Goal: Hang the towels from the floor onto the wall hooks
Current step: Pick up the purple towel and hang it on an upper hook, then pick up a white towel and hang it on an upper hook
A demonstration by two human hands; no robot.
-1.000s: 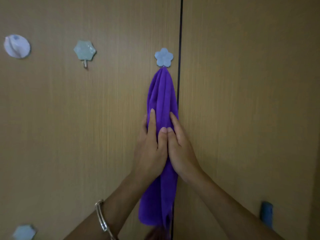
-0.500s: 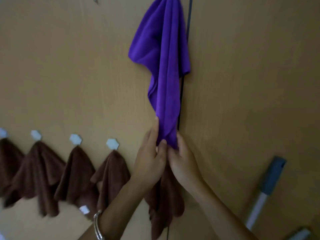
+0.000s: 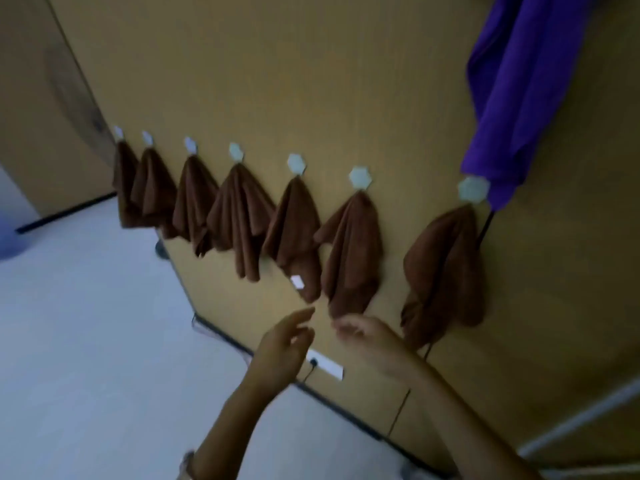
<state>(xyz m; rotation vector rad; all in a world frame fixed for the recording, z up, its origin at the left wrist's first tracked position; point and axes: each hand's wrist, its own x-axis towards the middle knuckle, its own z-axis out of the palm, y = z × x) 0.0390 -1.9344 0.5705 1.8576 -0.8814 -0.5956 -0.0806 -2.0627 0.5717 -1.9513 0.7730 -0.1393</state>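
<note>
Purple towel (image 3: 519, 98) hangs on the wooden wall (image 3: 311, 81), well above and to the right of both hands and touched by neither. Left hand (image 3: 280, 355) and right hand (image 3: 374, 344) are raised side by side, slightly apart, with fingers loose and holding nothing; the right is blurred. Just above the fingertips hang brown towels (image 3: 349, 251), seven in a row, each under a hexagonal hook (image 3: 360, 177). A white plate (image 3: 327, 367) sits on the wall just below the hands. Pale floor (image 3: 86, 323) lies to their left, a pale pole (image 3: 581, 417) to their lower right.
</note>
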